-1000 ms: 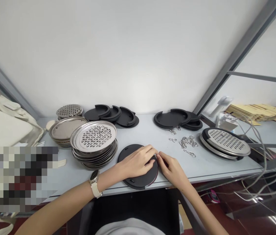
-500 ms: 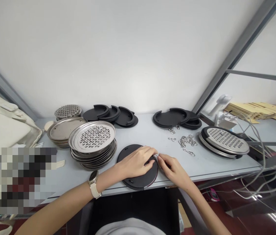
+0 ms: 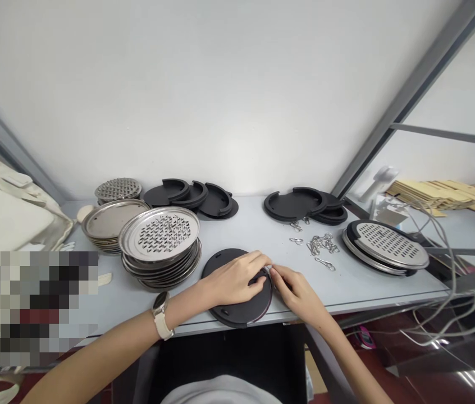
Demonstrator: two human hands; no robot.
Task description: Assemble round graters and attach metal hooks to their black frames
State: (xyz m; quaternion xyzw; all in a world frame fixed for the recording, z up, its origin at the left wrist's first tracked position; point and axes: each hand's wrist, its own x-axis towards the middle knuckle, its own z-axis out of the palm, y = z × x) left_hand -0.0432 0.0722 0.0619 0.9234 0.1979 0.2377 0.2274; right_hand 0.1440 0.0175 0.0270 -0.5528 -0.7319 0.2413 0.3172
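A round black plastic base (image 3: 229, 260) lies near the front edge of the table. My left hand (image 3: 237, 279) rests across it, fingers and thumb curled at its right rim and pressing it down. At that rim a small shiny metal clip (image 3: 267, 270) shows between my two hands. My right hand (image 3: 295, 290) pinches the clip from the right, with fingertips closed against the base's edge. How the clip sits in the base is hidden by my fingers. Several loose wire clips (image 3: 322, 244) lie on the table beyond my right hand.
Stacked metal grater discs (image 3: 159, 235) and plain metal discs (image 3: 115, 219) stand on the left. Black ring-shaped holders (image 3: 216, 201) and more holders (image 3: 292, 203) lie along the wall. Finished-looking black-edged graters (image 3: 389, 240) are stacked right, near white cables (image 3: 452, 264).
Both hands stay at the black base's right rim. My right fingertips have shifted very slightly toward the left hand; the view has tilted a little.
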